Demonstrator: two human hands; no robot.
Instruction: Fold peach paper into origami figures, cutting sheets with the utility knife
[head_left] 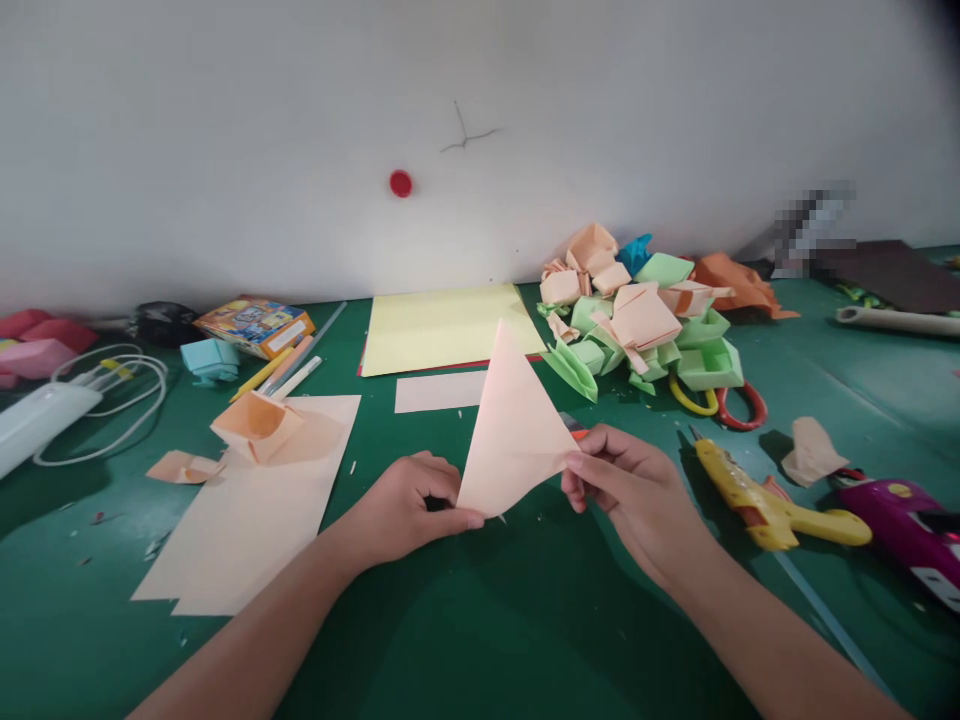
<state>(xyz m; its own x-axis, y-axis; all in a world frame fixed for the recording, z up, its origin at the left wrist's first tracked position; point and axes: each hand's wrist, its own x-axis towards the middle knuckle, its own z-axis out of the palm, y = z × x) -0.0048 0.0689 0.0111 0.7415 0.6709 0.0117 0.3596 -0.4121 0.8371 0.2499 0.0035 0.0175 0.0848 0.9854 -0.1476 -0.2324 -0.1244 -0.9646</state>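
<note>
A peach sheet of paper (514, 430), folded into a triangle, stands tilted between my hands with its point upward. My left hand (409, 505) pinches its lower left corner between thumb and fingers. At the right corner my right hand (626, 480) grips the paper, thumb in front and fingers behind. Part of a dark and orange object (574, 425) shows behind the paper beside my right fingers; its kind is hidden. Beyond the triangle lies a pale paper strip (439, 391), partly covered by it.
Peach sheets (255, 530) and a folded paper box (257, 425) lie left. Yellow paper (442, 325) rests at the back. Folded paper pieces (645, 315) pile up back right, above scissors (741, 408). A yellow glue gun (772, 500) and purple tool (900, 525) are at right.
</note>
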